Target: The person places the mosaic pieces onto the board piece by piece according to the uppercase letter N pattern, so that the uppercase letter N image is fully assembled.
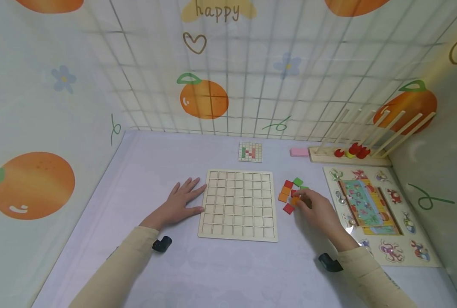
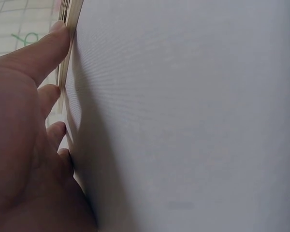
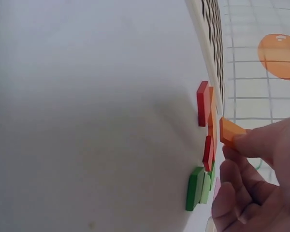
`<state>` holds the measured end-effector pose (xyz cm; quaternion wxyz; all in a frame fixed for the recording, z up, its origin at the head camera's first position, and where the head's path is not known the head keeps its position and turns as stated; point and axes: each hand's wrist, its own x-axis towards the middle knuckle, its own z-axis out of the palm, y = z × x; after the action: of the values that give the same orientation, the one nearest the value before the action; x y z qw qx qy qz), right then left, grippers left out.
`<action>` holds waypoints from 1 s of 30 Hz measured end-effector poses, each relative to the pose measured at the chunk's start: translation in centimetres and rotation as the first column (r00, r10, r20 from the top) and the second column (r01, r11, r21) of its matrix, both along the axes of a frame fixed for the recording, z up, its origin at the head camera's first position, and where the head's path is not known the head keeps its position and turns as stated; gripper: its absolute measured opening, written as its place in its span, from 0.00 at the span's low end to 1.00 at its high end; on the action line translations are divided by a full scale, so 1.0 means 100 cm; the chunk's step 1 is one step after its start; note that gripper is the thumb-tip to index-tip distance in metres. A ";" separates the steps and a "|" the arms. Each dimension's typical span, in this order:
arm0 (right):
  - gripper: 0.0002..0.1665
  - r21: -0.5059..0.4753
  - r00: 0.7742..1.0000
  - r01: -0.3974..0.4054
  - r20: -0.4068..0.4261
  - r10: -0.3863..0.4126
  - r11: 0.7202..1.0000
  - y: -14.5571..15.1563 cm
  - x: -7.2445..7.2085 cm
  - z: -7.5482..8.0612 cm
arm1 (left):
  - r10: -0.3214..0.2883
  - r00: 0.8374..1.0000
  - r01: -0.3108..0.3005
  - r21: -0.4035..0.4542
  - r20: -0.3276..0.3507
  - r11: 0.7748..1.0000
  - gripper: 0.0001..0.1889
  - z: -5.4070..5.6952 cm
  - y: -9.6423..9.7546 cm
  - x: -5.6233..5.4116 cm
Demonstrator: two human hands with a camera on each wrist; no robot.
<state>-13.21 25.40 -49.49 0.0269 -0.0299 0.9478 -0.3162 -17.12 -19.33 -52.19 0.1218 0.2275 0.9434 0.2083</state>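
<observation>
A square wooden board with a grid of small recesses (image 1: 238, 205) lies flat in the middle of the table, its cells bare. My left hand (image 1: 180, 201) rests flat with fingers spread, thumb and fingertips touching the board's left edge. To the right of the board my right hand (image 1: 321, 211) pinches an orange square tile (image 3: 230, 131) between thumb and finger, lifted slightly over the pile. Around it lie loose tiles: red tiles (image 1: 288, 208), orange tiles (image 1: 284, 195) and green tiles (image 1: 298, 182). Part of the pile is hidden behind the right fingers.
Behind the board lies a pattern card (image 1: 250, 152) with green and red squares. A pink block (image 1: 299, 152) sits beside a wooden peg rack (image 1: 375, 161) holding red and yellow pieces. An animal puzzle board (image 1: 371, 246) lies at the right, partly behind the right forearm.
</observation>
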 end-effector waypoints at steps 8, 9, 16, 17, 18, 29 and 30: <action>0.14 -0.025 0.999 -0.017 -0.035 0.016 1.000 -0.005 -0.005 0.001 | -0.002 1.000 0.002 -0.015 0.011 1.000 0.42 0.001 0.001 0.000; 0.13 -0.024 0.999 -0.023 -0.042 0.022 0.999 -0.006 -0.006 0.002 | -0.003 1.000 0.003 -0.019 0.013 1.000 0.42 0.001 0.001 0.000; 0.12 -0.039 0.999 -0.043 -0.033 0.041 0.998 -0.016 -0.009 0.008 | -0.009 1.000 0.009 -0.023 0.005 1.000 0.42 0.003 0.002 0.000; 0.11 -0.041 0.998 -0.048 -0.034 0.047 0.998 -0.017 -0.009 0.009 | -0.010 1.000 0.010 -0.021 0.003 1.000 0.42 0.004 0.002 0.000; 0.11 -0.043 0.998 -0.051 -0.034 0.050 0.998 -0.019 -0.010 0.009 | -0.011 1.000 0.011 -0.019 -0.001 1.000 0.42 0.004 0.002 0.000; 0.08 -0.118 0.997 -0.082 -0.025 0.080 0.990 -0.042 -0.019 0.010 | -0.026 1.000 0.025 -0.013 -0.013 1.000 0.42 0.002 0.000 0.001; 0.08 -0.122 0.996 -0.085 -0.024 0.082 0.989 -0.044 -0.021 0.010 | -0.025 1.000 0.025 -0.013 -0.012 1.000 0.42 0.002 0.000 0.000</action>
<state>-15.28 21.01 -48.49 0.0294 -0.0741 0.9248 -0.3721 -17.08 -19.31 -52.03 0.1201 0.2399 0.9425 0.1991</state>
